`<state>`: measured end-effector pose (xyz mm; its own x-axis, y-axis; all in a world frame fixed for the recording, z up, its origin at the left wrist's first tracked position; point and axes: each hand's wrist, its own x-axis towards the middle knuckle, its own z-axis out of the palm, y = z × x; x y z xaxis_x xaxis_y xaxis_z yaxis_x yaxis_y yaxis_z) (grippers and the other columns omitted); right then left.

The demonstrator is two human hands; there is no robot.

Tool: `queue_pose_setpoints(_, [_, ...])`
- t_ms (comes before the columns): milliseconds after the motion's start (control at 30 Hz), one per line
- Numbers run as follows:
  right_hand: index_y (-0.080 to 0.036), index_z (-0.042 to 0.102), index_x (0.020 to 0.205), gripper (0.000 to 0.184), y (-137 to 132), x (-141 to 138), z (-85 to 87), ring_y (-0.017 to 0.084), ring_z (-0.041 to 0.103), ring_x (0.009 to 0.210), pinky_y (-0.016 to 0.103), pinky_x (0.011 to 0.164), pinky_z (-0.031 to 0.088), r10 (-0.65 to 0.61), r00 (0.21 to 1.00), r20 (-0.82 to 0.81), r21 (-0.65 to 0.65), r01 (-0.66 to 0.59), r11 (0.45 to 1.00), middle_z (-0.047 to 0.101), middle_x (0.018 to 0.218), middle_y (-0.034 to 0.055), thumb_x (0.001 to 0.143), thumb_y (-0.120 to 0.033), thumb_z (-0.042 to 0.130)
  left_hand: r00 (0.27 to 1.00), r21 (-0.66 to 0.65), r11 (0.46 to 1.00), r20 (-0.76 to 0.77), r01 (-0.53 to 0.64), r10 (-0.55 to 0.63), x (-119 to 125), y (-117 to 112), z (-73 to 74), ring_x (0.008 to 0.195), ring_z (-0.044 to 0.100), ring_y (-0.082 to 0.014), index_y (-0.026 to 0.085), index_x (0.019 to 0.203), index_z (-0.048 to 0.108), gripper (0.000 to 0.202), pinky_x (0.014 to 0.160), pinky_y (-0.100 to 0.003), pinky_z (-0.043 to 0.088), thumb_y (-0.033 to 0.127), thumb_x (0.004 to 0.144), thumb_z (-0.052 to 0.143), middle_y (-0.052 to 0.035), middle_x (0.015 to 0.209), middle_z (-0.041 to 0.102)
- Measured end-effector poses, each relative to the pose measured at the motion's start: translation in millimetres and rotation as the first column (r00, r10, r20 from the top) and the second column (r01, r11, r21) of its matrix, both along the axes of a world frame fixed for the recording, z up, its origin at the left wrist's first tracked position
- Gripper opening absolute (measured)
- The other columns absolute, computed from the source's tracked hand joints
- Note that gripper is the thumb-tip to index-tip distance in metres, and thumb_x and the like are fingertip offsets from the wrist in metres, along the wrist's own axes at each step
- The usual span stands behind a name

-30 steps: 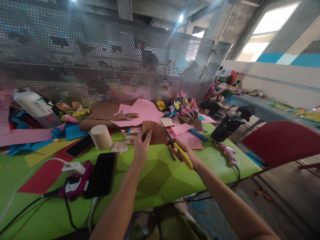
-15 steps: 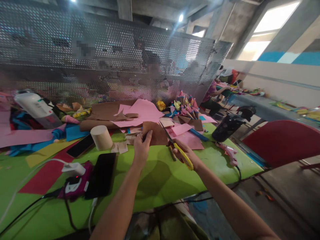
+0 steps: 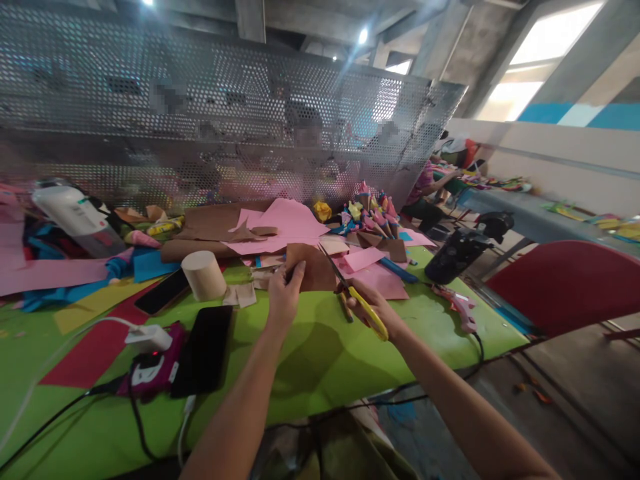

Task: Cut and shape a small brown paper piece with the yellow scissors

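Workshop bay, concrete ceiling, perforated metal screen (image 3: 225, 127) along the far edge of a desk (image 3: 310, 360) covered in lime green.

Item: brown paper piece (image 3: 313, 267), near the middle of the desk, toward its far side. Left hand (image 3: 284, 293) has its fingers pinched together on the piece's left edge.

Item: yellow-handled scissors (image 3: 357, 293), just right of the brown piece, blades slightly parted and angled up toward its right edge. Right hand (image 3: 373, 308) has its fingers closed through the handles.

Item: tan cardboard cylinder (image 3: 203, 274), upright, left of the left hand.

Item: two dark phones (image 3: 203, 347), flat, toward the near left.

Item: white charger (image 3: 146, 337) with cable, on a magenta device, beside the phones.

Item: pink paper sheets (image 3: 287, 223), heaped by the far edge.

Item: black bottle (image 3: 457, 252), tilted at the right edge.

Item: red chair (image 3: 560, 283), off the right edge.
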<state>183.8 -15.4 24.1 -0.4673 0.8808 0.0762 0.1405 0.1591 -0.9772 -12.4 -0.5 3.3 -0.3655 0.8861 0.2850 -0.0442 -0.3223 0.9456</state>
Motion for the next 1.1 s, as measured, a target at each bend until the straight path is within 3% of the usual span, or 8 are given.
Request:
queue_pose_setpoints(733, [-0.018, 0.059, 0.093, 0.041, 4.8, 4.8, -2.4, 0.004, 0.033, 0.047, 0.019, 0.040, 0.023, -0.014, 1.000, 0.001, -0.010, 0.014, 1.000, 0.045, 0.068, -0.0054, 0.073, -0.052, 0.072, 0.998, -0.015, 0.999, 0.036, 0.051, -0.051, -1.8, -0.2, 0.3, 0.089, 0.068, -0.0233, 0.015, 0.090, 0.072, 0.041, 0.081, -0.033, 0.052, 0.053, 0.076, 0.070, -0.0079, 0.092, 0.076])
queue_pose_setpoints(1100, [-0.019, 0.061, 0.091, 0.041, 10.7, 9.7, -17.5, 0.009, 0.044, 0.055, 0.022, 0.048, 0.038, -0.040, 0.999, -0.001, 0.072, 0.040, 0.997, 0.051, 0.071, -0.0014, 0.073, -0.055, 0.070, 0.995, -0.041, 0.996, 0.070, 0.076, -0.073, -1.2, -2.1, 7.4, 0.087, 0.068, -0.0235, 0.016, 0.087, 0.073, 0.040, 0.078, -0.033, 0.054, 0.052, 0.071, 0.073, -0.0077, 0.092, 0.077])
